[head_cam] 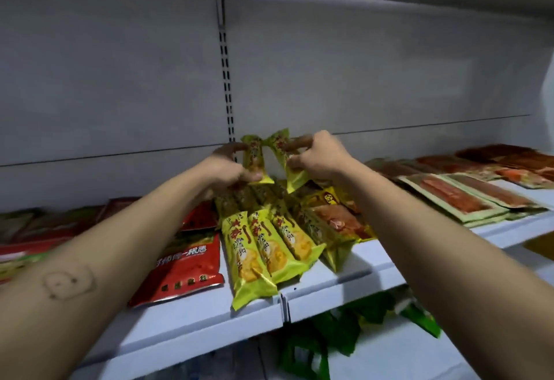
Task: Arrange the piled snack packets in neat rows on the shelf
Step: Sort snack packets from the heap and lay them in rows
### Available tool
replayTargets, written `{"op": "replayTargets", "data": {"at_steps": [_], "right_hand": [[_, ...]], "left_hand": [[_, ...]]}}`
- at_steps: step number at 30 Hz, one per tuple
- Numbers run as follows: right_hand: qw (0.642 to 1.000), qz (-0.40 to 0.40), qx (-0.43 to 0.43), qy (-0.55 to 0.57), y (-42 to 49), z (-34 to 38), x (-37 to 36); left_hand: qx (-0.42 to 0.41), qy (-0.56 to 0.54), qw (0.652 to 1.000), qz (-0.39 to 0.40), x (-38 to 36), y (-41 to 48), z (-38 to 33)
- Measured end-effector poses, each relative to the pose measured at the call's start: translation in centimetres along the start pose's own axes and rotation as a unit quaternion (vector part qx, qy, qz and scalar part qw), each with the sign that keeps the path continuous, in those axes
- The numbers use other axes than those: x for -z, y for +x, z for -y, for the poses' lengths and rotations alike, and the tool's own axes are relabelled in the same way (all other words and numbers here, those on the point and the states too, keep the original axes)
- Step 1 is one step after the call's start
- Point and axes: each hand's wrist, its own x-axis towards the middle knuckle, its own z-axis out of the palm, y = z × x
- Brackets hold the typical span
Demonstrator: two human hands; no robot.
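Each of my hands holds one long yellow snack packet upright above the shelf. My left hand grips the left packet along its side. In my right hand the right packet is pinched and leans left at the top. Below them, three yellow packets lie side by side at the shelf's front. Behind these lies a loose pile of more yellow packets, partly hidden by my hands.
Red snack bags lie on the shelf to the left. An orange-yellow bag sits right of the pile, and flat green-edged packs farther right. Green bags show on the lower level. A slotted upright divides the back wall.
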Motion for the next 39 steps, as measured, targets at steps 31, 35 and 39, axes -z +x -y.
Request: {"op": "replayTargets", "data": {"at_steps": [31, 35, 39], "right_hand": [[0.963, 0.204, 0.144, -0.104, 5.8, -5.4, -6.1], [0.958, 0.205, 0.13, -0.15, 4.5, -6.1, -4.3], [0.951, 0.18, 0.175, -0.179, 2.1, -5.8, -2.4]], "left_hand": [[0.109, 0.386, 0.913, -0.069, -5.6, 2.3, 2.0], [0.106, 0.389, 0.913, -0.066, -5.2, 0.6, 1.1], [0.069, 0.428, 0.9, -0.056, -5.4, -2.3, -0.1]]}}
